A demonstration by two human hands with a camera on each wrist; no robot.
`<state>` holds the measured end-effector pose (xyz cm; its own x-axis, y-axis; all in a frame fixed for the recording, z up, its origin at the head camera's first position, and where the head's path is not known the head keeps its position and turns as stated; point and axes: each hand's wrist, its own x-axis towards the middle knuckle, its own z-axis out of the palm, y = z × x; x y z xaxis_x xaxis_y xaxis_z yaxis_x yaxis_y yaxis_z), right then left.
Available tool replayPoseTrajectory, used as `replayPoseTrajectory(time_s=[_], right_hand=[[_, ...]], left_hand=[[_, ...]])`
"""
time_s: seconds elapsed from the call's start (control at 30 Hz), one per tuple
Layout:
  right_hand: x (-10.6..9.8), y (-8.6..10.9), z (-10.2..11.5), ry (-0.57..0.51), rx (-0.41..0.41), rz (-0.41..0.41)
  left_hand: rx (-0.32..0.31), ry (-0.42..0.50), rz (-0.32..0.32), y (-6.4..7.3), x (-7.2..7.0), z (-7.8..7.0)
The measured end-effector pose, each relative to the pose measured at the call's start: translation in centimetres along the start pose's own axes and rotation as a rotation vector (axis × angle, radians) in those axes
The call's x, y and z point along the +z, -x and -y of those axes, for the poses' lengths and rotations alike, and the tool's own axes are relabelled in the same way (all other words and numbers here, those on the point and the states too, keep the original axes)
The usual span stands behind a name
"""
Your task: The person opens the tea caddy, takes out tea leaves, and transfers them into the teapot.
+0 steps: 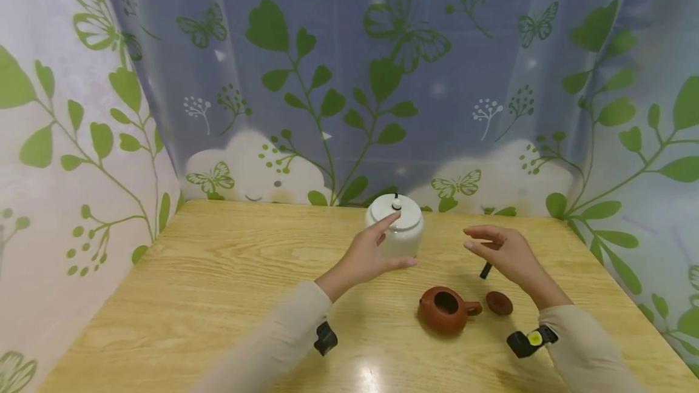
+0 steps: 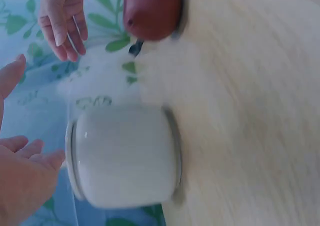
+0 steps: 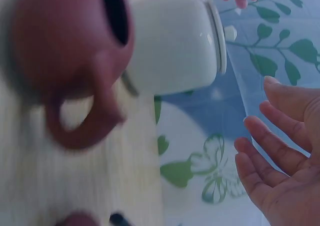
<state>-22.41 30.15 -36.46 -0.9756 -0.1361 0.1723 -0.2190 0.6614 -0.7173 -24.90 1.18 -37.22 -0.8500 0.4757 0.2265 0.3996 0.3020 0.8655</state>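
A white ceramic jar [image 1: 404, 241] with a round knob on its lid [image 1: 412, 214] stands near the table's back edge. My left hand [image 1: 368, 253] is beside and partly in front of it, thumb and fingers spread apart, holding nothing. On the right, my right hand [image 1: 505, 253] hovers over the table with loosely bent fingers and nothing between them. Below and between the hands sits a reddish-brown clay teapot [image 1: 445, 320], its top uncovered and its handle pointing right. The teapot's small round lid [image 1: 499, 302] lies beside that handle.
A short black stick-like object [image 1: 486, 270] shows below the right hand, partly hidden by it. The wooden table [image 1: 229, 259] is bordered at the back and sides by curtains [image 1: 338, 156] printed with leaves and butterflies.
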Motion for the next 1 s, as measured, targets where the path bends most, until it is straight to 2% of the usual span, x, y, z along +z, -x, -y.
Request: replayPoseTrajectory(time_s=[0.23,0.43,0.7,0.83,1.0], right_hand=[[1.8,-3.1,2.1,-0.042,-0.035,0.021],[3.8,-5.8,3.5,-0.071,-0.039,0.027],[6.0,-8.3,5.3,-0.021,-0.090,-0.012],[6.9,-9.1,5.9,-0.006,-0.091,-0.022],[8.1,-9.9,6.2,0.022,-0.130,-0.068]], left_hand=[[-0.038,-0.054,-0.107,-0.6,-2.1,1.5],[-0.067,-0.109,-0.144,-1.2,-2.8,2.4],[-0.106,-0.106,-0.148,-2.4,-2.5,3.8],[-0.156,-0.069,-0.151,-2.9,-1.8,4.5],[-0.162,-0.042,-0.165,-3.5,-0.8,5.1]])
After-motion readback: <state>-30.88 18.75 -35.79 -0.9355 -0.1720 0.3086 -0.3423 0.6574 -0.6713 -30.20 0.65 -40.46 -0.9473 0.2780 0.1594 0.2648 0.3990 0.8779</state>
